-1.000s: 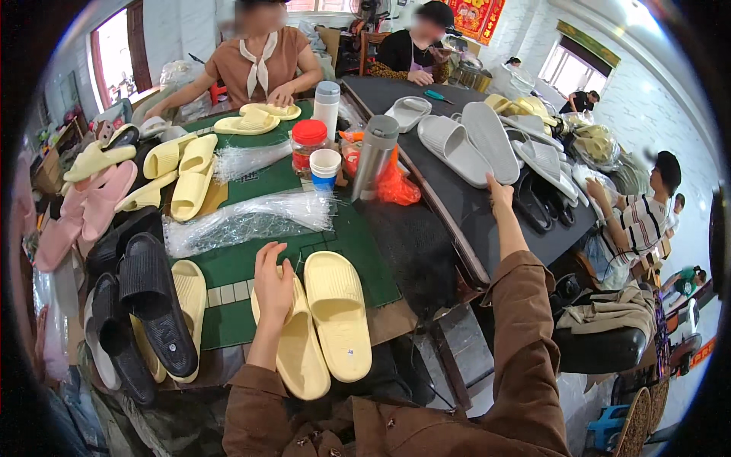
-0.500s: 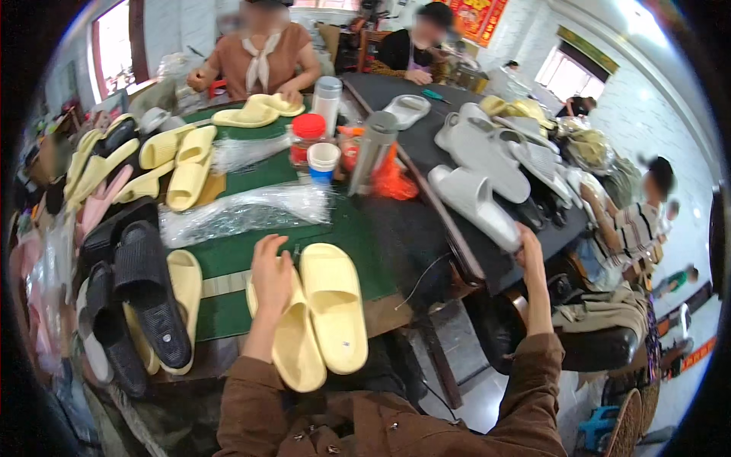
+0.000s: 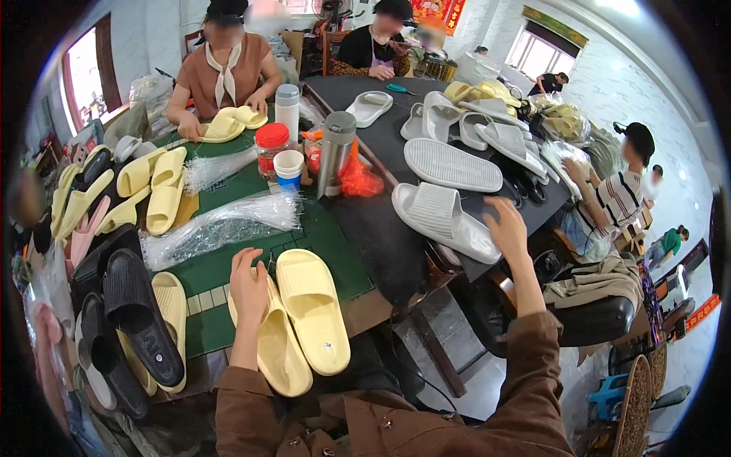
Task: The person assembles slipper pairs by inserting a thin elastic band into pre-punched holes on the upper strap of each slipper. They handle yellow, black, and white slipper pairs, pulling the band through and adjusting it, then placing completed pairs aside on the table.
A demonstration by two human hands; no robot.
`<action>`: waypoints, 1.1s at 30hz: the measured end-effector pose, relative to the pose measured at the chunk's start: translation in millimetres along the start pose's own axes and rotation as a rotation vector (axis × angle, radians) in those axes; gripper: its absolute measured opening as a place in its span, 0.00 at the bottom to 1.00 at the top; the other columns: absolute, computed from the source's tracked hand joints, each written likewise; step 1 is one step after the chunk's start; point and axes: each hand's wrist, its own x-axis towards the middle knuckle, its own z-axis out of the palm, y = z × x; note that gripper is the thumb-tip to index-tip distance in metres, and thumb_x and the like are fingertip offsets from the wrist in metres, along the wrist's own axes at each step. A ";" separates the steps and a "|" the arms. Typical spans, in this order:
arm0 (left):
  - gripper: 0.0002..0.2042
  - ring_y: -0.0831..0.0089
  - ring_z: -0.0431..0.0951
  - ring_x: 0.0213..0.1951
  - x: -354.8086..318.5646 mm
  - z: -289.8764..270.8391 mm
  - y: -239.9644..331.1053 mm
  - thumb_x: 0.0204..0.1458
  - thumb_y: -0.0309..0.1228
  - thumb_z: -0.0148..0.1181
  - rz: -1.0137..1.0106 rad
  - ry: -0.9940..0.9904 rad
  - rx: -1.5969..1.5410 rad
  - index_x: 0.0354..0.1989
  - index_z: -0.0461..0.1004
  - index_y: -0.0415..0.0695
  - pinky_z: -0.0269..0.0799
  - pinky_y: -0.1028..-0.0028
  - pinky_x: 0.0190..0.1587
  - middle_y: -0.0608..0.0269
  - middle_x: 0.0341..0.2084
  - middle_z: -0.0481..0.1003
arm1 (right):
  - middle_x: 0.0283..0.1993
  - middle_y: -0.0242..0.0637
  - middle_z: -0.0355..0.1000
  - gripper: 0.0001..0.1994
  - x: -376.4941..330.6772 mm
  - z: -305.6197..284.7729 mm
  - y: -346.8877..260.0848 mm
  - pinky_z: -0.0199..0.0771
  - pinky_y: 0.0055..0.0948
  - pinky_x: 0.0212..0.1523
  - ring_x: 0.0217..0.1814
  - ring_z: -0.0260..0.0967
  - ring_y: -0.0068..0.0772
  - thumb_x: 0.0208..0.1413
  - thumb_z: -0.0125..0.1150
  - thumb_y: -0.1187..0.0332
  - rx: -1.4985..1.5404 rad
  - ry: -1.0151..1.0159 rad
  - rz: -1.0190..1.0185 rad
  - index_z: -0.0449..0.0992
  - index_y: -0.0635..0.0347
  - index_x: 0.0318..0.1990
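Note:
A pair of pale yellow slippers lies in front of me on the green mat, the left slipper (image 3: 278, 346) partly under my left hand (image 3: 250, 286), the right slipper (image 3: 312, 308) beside it. My left hand rests flat on the left slipper's toe end without gripping it. My right hand (image 3: 506, 228) is stretched out to the right with its fingers spread. It hovers at the right edge of a white ribbed slipper (image 3: 445, 221) near the dark table's (image 3: 381, 236) front corner. I cannot tell whether it touches that slipper.
Clear plastic bags (image 3: 221, 225) lie on the green mat (image 3: 228, 266). Black slippers (image 3: 141, 324) and more yellow ones (image 3: 152, 190) are stacked at left. Flasks (image 3: 335, 152), a jar and a cup stand mid-table. More white slippers (image 3: 453, 164) cover the dark table. Other people sit around it.
My right hand has drawn back from the far white slippers toward me, and one white slipper has come with it to the table's near corner. My left hand stays on the yellow slipper.

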 end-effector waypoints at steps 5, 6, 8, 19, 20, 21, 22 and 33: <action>0.11 0.55 0.72 0.50 -0.2 -1.7 -0.6 0.52 0.22 0.53 -0.011 0.001 -0.023 0.44 0.74 0.40 0.68 0.65 0.52 0.55 0.49 0.71 | 0.61 0.40 0.64 0.34 61.1 39.1 5.5 0.76 0.46 0.41 0.42 0.75 0.50 0.47 0.61 0.75 -0.320 0.008 -0.111 0.58 0.49 0.64; 0.11 0.55 0.72 0.50 -0.2 -2.7 -1.1 0.53 0.22 0.53 -0.015 0.006 -0.015 0.44 0.74 0.40 0.68 0.65 0.52 0.55 0.49 0.71 | 0.61 0.43 0.64 0.34 69.8 51.6 11.2 0.76 0.47 0.40 0.42 0.75 0.51 0.46 0.61 0.75 -0.350 0.022 -0.120 0.59 0.49 0.64; 0.11 0.55 0.72 0.50 -0.4 0.8 -1.4 0.53 0.22 0.53 -0.028 0.002 -0.048 0.44 0.74 0.40 0.68 0.65 0.52 0.55 0.49 0.71 | 0.60 0.47 0.64 0.34 81.7 68.2 24.3 0.76 0.48 0.39 0.41 0.75 0.53 0.44 0.62 0.75 -0.416 0.041 -0.128 0.59 0.51 0.62; 0.10 0.56 0.73 0.50 -0.8 -5.6 1.3 0.53 0.22 0.53 -0.008 -0.001 0.006 0.44 0.74 0.39 0.68 0.65 0.51 0.55 0.49 0.71 | 0.34 0.48 0.77 0.13 108.5 32.7 23.8 0.73 0.48 0.39 0.40 0.75 0.52 0.47 0.62 0.62 -0.238 0.050 0.075 0.75 0.54 0.40; 0.10 0.56 0.73 0.50 -0.7 -6.1 2.8 0.53 0.22 0.53 -0.010 -0.003 0.006 0.44 0.74 0.39 0.68 0.65 0.51 0.55 0.49 0.71 | 0.35 0.46 0.77 0.15 111.2 23.8 25.5 0.73 0.47 0.39 0.40 0.75 0.51 0.46 0.63 0.57 -0.134 0.070 0.086 0.77 0.50 0.41; 0.10 0.56 0.73 0.50 -1.0 -3.6 2.7 0.54 0.22 0.52 -0.019 -0.007 -0.006 0.44 0.74 0.39 0.68 0.65 0.51 0.55 0.49 0.71 | 0.35 0.42 0.78 0.15 112.6 12.1 27.0 0.73 0.45 0.40 0.39 0.75 0.49 0.48 0.62 0.54 -0.148 0.067 0.065 0.78 0.50 0.40; 0.11 0.56 0.73 0.50 -1.2 -2.0 1.3 0.54 0.22 0.52 -0.028 -0.011 -0.016 0.44 0.74 0.39 0.68 0.65 0.51 0.55 0.49 0.71 | 0.35 0.41 0.78 0.15 114.0 1.5 27.6 0.73 0.43 0.40 0.38 0.75 0.48 0.48 0.62 0.54 -0.091 0.010 0.114 0.79 0.50 0.41; 0.10 0.56 0.72 0.50 -0.1 -5.0 -2.2 0.53 0.22 0.53 -0.019 -0.003 -0.023 0.43 0.74 0.39 0.68 0.65 0.52 0.55 0.48 0.71 | 0.44 0.39 0.78 0.17 97.0 18.9 64.6 0.73 0.37 0.48 0.47 0.75 0.42 0.49 0.63 0.55 0.179 -0.113 0.272 0.81 0.49 0.45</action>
